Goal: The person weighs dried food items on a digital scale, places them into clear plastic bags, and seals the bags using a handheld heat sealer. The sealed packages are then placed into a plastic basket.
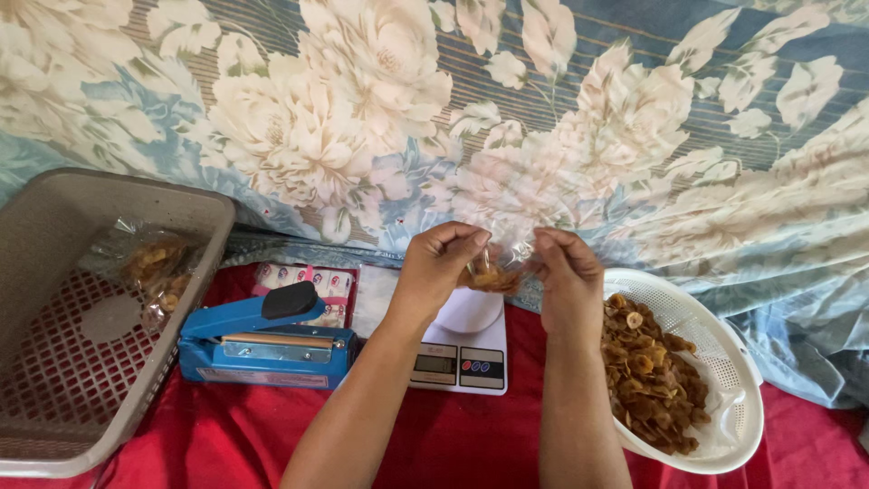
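Nearest you, a red cloth (471, 444) covers the surface under your forearms. At your left edge sits a grey plastic basket (54, 417) with a latticed bottom, and inside it, toward its far side, lie a few clear packets of brown chips (154, 267). Just right of the basket stands a blue heat sealer (262, 349) with a black knob on its arm, and beyond the sealer a stack of small printed packets (312, 281) lies flat on the cloth.

At your right, a white colander (738, 398) holds a heap of brown fried chips (652, 376), piled mostly toward its near side.

Between the sealer and the colander sits a white digital kitchen scale (466, 362), its display and buttons facing you, touching the sealer's right end.

Above the scale's platform, both of your hands are raised. Your left hand (439, 263) is pinched closed on one side of a small clear plastic bag (496, 272), and your right hand (566, 267) is pinched closed on the other side, so the bag hangs between them with a small amount of brown chips in its bottom. The bag is clear of the scale, just over its round platform.

Farthest off, a floral sheet (434, 109) in cream and blue fills the whole background behind everything.
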